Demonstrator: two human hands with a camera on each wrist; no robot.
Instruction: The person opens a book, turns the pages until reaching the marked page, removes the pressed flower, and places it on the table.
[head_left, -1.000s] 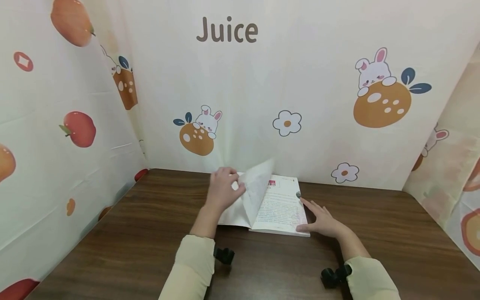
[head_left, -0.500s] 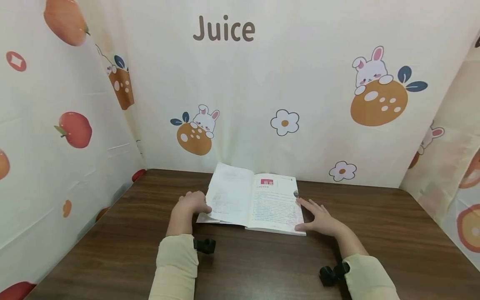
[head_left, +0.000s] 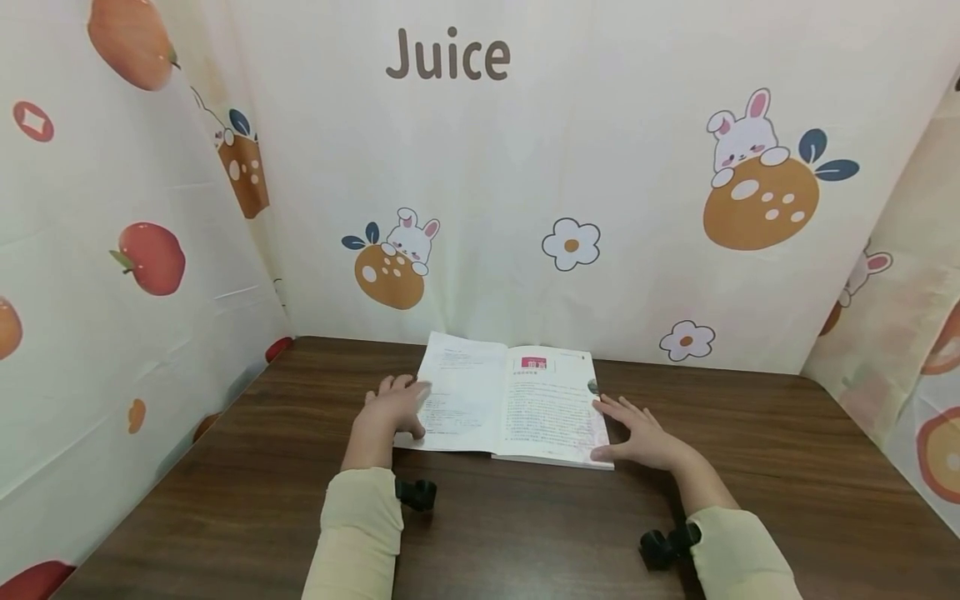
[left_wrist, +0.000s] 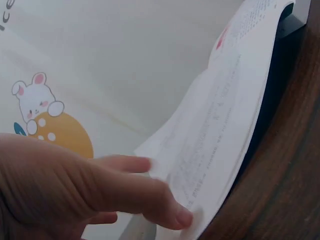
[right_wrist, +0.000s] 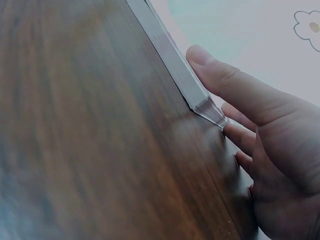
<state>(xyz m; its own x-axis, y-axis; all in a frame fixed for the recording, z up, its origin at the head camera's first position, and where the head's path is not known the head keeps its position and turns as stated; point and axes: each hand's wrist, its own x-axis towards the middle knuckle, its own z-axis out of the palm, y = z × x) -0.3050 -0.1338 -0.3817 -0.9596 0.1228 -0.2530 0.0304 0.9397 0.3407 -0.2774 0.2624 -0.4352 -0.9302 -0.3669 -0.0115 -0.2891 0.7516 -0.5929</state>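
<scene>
An open book (head_left: 465,400) lies on the table against the back cloth. Its left page carries faint print, and a pink block heads the right page. At the book's left edge is my left hand (head_left: 390,408), the thumb touching the page near its lower corner and the fingers spread loosely. In the left wrist view, the thumb (left_wrist: 175,215) lies on the paper. My right hand (head_left: 641,437) rests at the right edge, its fingers fairly straight. The right wrist view has the right thumb (right_wrist: 205,57) on the page and fingertips beside the thick page block (right_wrist: 172,60).
The dark wooden table (head_left: 525,533) extends in front of the book and to both sides. A printed cloth (head_left: 487,167) with rabbits, fruit and flowers stands behind it, with further cloth at left and right. Black wrist mounts (head_left: 416,495) are strapped on both arms.
A raised page has been turned over to the left and lies down. My left hand moved left with it, then its fingers loosened over the left page. My right hand stayed put.
</scene>
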